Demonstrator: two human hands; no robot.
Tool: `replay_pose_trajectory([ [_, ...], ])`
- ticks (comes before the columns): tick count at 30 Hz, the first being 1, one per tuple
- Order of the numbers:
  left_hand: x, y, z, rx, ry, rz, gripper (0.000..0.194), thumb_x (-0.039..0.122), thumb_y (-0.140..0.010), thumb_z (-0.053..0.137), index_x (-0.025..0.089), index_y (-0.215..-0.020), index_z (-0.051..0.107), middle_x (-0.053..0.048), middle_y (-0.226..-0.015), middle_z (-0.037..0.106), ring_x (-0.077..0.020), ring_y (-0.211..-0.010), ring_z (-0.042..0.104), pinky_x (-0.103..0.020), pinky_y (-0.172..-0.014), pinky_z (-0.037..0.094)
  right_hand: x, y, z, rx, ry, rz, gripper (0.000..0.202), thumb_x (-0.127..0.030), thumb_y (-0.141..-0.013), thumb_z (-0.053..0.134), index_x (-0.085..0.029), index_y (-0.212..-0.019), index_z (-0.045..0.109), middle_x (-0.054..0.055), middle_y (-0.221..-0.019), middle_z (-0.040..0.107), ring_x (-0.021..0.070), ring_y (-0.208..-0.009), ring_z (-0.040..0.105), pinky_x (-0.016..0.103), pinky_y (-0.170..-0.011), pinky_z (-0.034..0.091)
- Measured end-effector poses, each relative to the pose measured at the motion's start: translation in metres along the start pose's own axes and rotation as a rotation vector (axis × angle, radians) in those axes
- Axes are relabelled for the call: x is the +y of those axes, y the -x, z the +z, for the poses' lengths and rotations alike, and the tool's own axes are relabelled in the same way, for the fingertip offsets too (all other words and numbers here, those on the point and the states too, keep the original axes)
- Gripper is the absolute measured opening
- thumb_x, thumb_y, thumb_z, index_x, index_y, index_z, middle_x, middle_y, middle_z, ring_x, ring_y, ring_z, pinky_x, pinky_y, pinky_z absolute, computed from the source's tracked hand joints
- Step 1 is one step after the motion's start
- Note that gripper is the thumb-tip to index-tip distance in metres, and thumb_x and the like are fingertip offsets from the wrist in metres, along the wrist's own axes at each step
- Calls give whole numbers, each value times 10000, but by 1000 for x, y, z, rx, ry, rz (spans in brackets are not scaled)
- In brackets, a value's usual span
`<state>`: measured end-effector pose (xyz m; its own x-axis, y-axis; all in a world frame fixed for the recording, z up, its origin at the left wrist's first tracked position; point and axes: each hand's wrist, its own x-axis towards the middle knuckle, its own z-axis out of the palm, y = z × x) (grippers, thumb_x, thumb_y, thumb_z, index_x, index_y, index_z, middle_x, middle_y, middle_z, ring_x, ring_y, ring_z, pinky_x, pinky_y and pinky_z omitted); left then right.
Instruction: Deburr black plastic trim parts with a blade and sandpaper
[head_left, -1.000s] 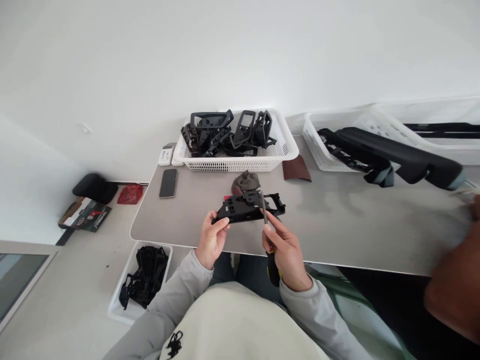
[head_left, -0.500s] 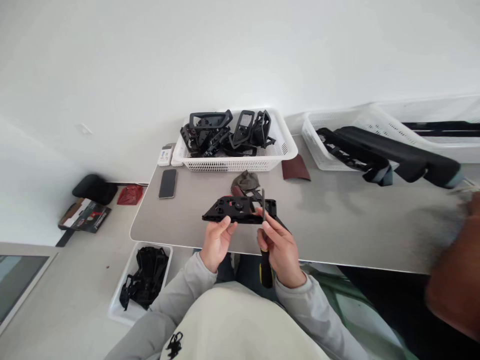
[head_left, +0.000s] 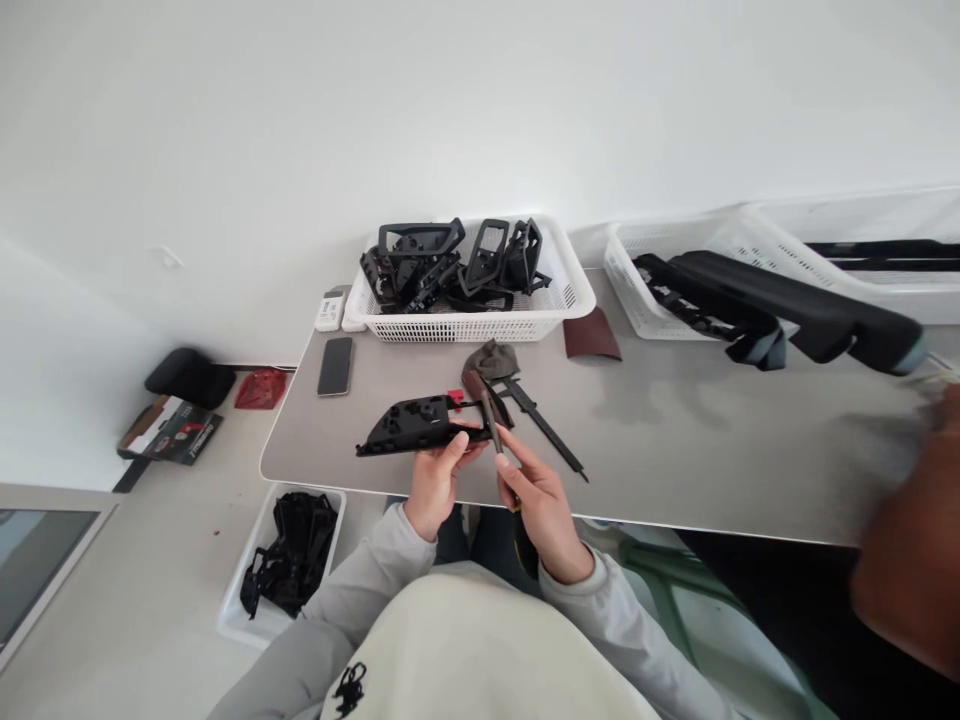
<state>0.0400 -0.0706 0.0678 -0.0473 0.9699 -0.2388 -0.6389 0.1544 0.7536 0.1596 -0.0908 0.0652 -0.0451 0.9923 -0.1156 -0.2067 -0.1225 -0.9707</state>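
My left hand [head_left: 436,485] is closed on the lower edge of a black plastic frame part [head_left: 409,425], with the thumb on top. The part is held above the near side of the table, its solid end pointing left. In my right hand [head_left: 541,505] is a file [head_left: 491,420] with a black and yellow handle, mostly covered by the fingers and palm. The file's blade crosses the open right end of the part; whether it touches the edge I cannot tell. Just behind lie a black caliper [head_left: 551,435], a crumpled grey cloth [head_left: 493,359] and a small red object [head_left: 455,397].
A white basket [head_left: 465,328] of black frames stands at the back, beside a brown sandpaper sheet [head_left: 592,335]. Left are a phone [head_left: 335,366] and a white box [head_left: 330,311]. Long black trims [head_left: 795,295] overhang baskets on the right, near another person's blurred arm [head_left: 911,560].
The black part has shifted left and turned, uncovering the caliper. My right hand has moved left with the file, whose blade now leans left instead of standing upright.
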Motion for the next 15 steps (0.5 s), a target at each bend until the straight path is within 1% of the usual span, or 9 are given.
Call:
replay_pose_trajectory([
  [1,1,-1,-1,6,-11,15,313,328,-628,820,187,-885,709,-29,-928,743,-195,-881,690,-353,-878,515,1,-1,-1,10,12,-15,575,-485,-808,627,-195,-1304,598,-33,-612,507,62,-410,320,227,-379,299],
  [3,3,-1,-2,16,-34,29,313,315,-618,823,189,-879,705,-24,-919,741,-204,-908,685,-365,-899,506,2,-1,-2,15,39,-50,532,-478,-810,625,-226,-1279,616,21,-798,600,45,-415,333,221,-368,311],
  [4,3,-2,-3,20,-43,29,308,306,-613,824,188,-871,704,-23,-917,740,-205,-922,682,-366,-908,500,3,-1,-2,12,49,-65,512,-475,-812,622,-242,-1268,623,45,-909,619,36,-418,340,217,-362,314],
  [6,2,-2,-4,34,-58,18,294,290,-607,824,186,-853,702,-19,-913,736,-205,-941,676,-361,-920,492,4,-1,-2,1,57,-80,485,-469,-822,613,-264,-1261,626,69,-1080,608,22,-422,347,210,-353,319],
  [8,1,-2,-4,48,-73,0,281,292,-615,816,183,-847,702,-19,-911,732,-206,-956,671,-362,-924,491,6,-1,-2,-14,65,-83,471,-460,-833,604,-276,-1266,622,73,-1131,596,18,-425,352,204,-353,325],
  [12,0,-1,-3,39,-109,13,260,323,-645,792,189,-855,716,-21,-937,727,-209,-977,663,-380,-947,489,9,-2,-4,-33,130,-124,439,-439,-856,585,-293,-1268,622,71,-1120,600,29,-432,379,212,-364,352],
  [14,-1,-1,-4,14,-135,29,275,331,-649,789,202,-883,725,-22,-998,721,-216,-1007,655,-393,-966,485,9,-3,-5,-38,202,-180,425,-420,-880,557,-290,-1280,614,78,-1138,606,58,-478,454,230,-407,410],
  [15,-1,-1,-5,3,-148,37,299,339,-652,787,210,-915,726,-24,-1027,717,-223,-1031,648,-403,-975,483,9,-3,-6,-38,256,-221,422,-410,-896,535,-284,-1293,605,84,-1151,610,84,-535,513,246,-454,453],
])
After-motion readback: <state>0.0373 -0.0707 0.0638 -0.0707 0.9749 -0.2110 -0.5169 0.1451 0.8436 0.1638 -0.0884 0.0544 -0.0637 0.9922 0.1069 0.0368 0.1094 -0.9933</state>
